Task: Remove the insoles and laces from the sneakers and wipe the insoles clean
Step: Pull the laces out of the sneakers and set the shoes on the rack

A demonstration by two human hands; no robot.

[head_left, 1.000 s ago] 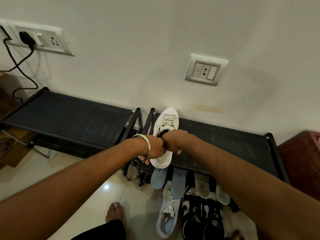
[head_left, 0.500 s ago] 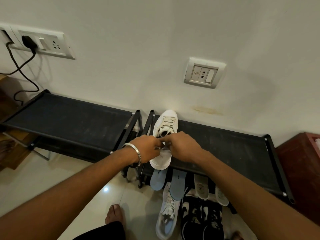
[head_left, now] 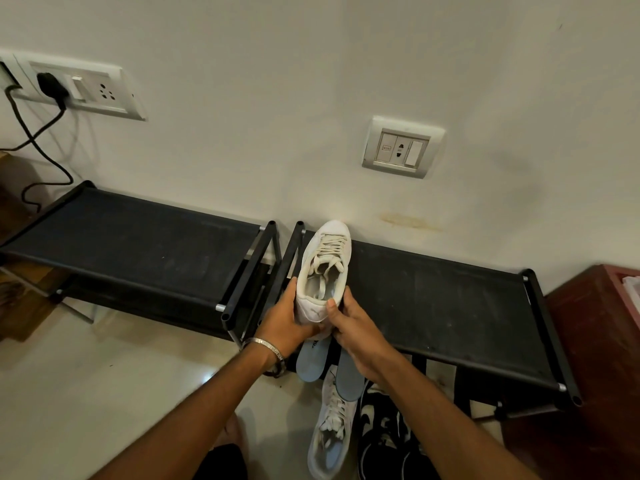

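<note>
Both hands held one white sneaker (head_left: 325,271) by its heel above the near edge of the right-hand black rack (head_left: 450,299), toe pointing at the wall. On the left, the left hand (head_left: 289,318), with a metal bangle (head_left: 268,349) at its wrist, curled its fingers round the heel's left side. The right hand (head_left: 349,327) gripped the heel's right side, thumb pressed on the collar. The sneaker was still laced, its cream laces (head_left: 329,251) loose at the top, and a small leaping-cat logo showed faintly on the heel; no lettering could be read.

Far left, a black plug (head_left: 48,86) sat in a white wall socket (head_left: 76,91) above the left-hand rack (head_left: 131,247). Below the hands, two blue-grey insoles (head_left: 311,362) leaned against the right-hand rack; the left one bore small dark print, too blurred to read. A second white sneaker (head_left: 330,438), laced, lay on the floor, with black-and-white sneakers (head_left: 384,431) just beside it on the right. A second switch plate (head_left: 401,147) was on the wall to the right.
</note>
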